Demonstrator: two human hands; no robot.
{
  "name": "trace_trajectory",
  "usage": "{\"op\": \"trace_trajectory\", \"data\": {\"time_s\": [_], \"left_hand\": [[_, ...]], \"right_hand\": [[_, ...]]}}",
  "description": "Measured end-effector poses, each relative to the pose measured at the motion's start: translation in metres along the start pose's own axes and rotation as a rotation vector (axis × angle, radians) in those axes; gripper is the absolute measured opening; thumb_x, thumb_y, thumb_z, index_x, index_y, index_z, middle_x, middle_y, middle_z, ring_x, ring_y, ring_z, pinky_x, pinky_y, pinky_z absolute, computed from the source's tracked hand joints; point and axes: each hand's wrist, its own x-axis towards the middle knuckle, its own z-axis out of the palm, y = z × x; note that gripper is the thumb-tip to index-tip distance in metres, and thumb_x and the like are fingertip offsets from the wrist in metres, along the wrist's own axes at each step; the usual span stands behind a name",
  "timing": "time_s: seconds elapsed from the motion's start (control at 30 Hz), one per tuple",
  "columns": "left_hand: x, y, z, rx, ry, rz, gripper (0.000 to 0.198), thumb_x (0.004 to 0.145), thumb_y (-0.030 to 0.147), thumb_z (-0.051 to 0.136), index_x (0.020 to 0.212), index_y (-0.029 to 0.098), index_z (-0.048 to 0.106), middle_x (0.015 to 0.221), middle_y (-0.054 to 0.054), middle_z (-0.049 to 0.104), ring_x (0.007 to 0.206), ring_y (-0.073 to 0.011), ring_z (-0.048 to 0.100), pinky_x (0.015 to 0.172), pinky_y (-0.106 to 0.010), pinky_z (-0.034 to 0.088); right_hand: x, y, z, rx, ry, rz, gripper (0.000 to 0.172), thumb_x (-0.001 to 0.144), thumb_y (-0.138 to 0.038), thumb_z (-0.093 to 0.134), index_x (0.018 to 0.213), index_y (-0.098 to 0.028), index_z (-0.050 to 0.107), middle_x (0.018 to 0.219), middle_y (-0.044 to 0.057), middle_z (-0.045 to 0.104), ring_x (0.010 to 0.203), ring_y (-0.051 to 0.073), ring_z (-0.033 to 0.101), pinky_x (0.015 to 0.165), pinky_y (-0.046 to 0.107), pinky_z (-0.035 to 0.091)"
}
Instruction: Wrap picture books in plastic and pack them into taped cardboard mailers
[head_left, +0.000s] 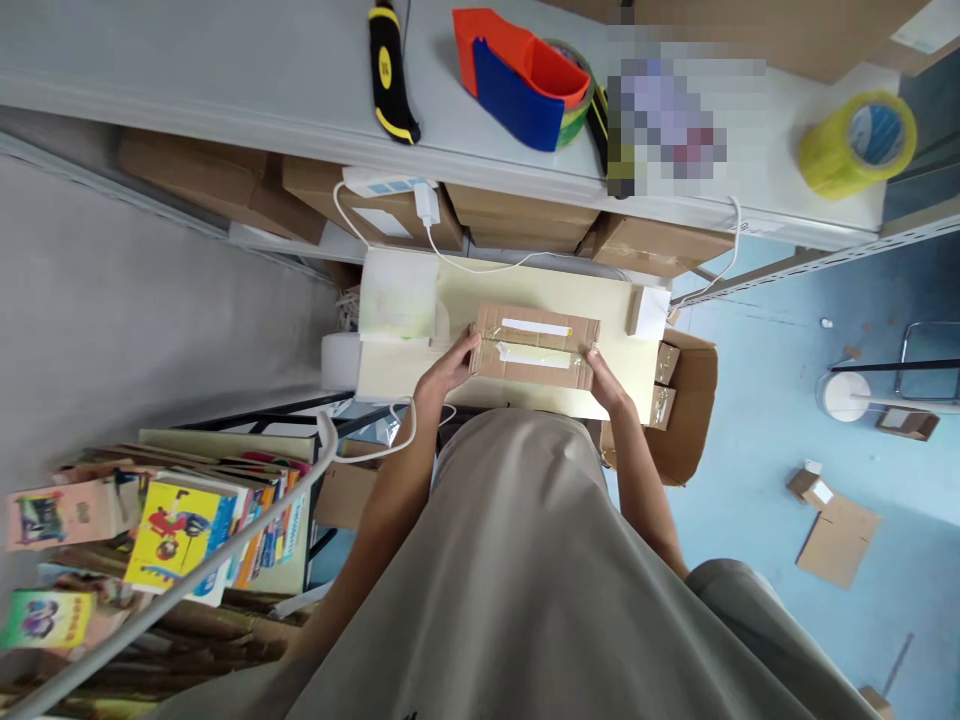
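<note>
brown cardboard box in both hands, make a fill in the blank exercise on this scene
The brown cardboard box in the left hand and right hand has ____ long white strips.
The small box at the right end of the pale yellow table is ____.
The black knife handle on the pale shelf is trimmed in ____.

Missing: two; white; yellow

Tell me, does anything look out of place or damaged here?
On the blue floor at right, a flat cardboard piece and a small carton lie loose, perhaps stray packing. The cardboard box between the left hand and right hand shows no obvious damage.
</note>
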Motion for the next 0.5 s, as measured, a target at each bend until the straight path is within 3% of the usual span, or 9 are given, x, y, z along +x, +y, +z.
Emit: {"op": "trace_trajectory", "data": {"time_s": [0.17,0.37,0.5], "left_hand": [[0.007,0.005,0.006,-0.068,-0.041,-0.149,0.069,0.092,0.064,0.091,0.143,0.02,0.074,0.109,-0.008,0.088,0.125,-0.0325,0.084,0.111,-0.041,0.068],[0.01,0.004,-0.005,-0.145,-0.092,-0.14,0.063,0.097,0.055,0.088,0.147,0.019,0.073,0.107,-0.005,0.089,0.122,-0.0278,0.086,0.112,-0.035,0.067],[0.008,-0.004,-0.014,-0.115,-0.042,-0.115,0.06,0.093,0.056,0.09,0.138,0.019,0.077,0.107,-0.007,0.089,0.123,-0.0276,0.085,0.11,-0.034,0.066]], "right_hand": [[0.013,-0.003,-0.006,0.051,-0.126,0.041,0.119,0.083,-0.11,0.062,0.162,-0.02,0.066,0.178,0.018,0.059,0.179,0.038,0.039,0.143,0.059,0.043],[0.015,-0.007,-0.005,0.035,-0.194,-0.045,0.122,0.078,-0.114,0.062,0.16,-0.023,0.067,0.177,0.016,0.062,0.178,0.037,0.041,0.145,0.058,0.042],[0.013,-0.006,0.003,-0.019,-0.126,-0.069,0.123,0.08,-0.114,0.06,0.161,-0.022,0.067,0.175,0.017,0.063,0.179,0.039,0.039,0.145,0.058,0.042]]}}
